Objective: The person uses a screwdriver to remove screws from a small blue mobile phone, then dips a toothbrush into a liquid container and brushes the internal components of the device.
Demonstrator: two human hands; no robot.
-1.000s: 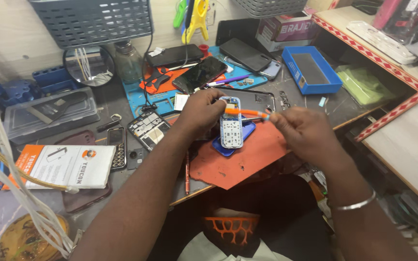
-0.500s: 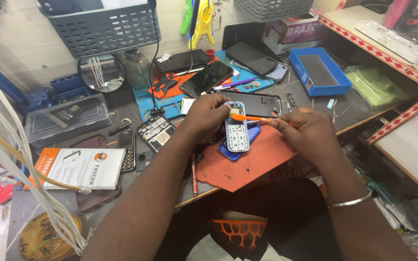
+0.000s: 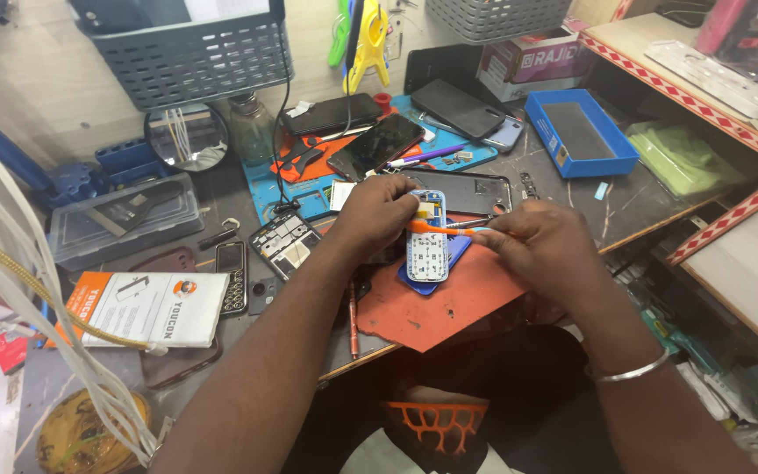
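Note:
A small keypad phone (image 3: 426, 248) with a white key grid lies face up on a blue cover over an orange mat (image 3: 449, 303). My left hand (image 3: 377, 215) grips its upper left edge and holds it steady. My right hand (image 3: 541, 246) pinches an orange-handled screwdriver (image 3: 436, 226), held level with its tip over the phone's upper part.
A blue box (image 3: 581, 133) sits at the right. Several dark smartphones (image 3: 370, 145) lie on a blue mat behind. A bare circuit frame (image 3: 284, 243), a small black phone (image 3: 232, 276), a white-orange carton (image 3: 155, 307), a round mirror (image 3: 186, 136) and a clear case (image 3: 125, 219) lie left. White cables (image 3: 37, 325) hang at far left.
The view has shifted slightly, so the bench sits lower in frame. Both hands stay on the keypad phone, with the screwdriver still across its top.

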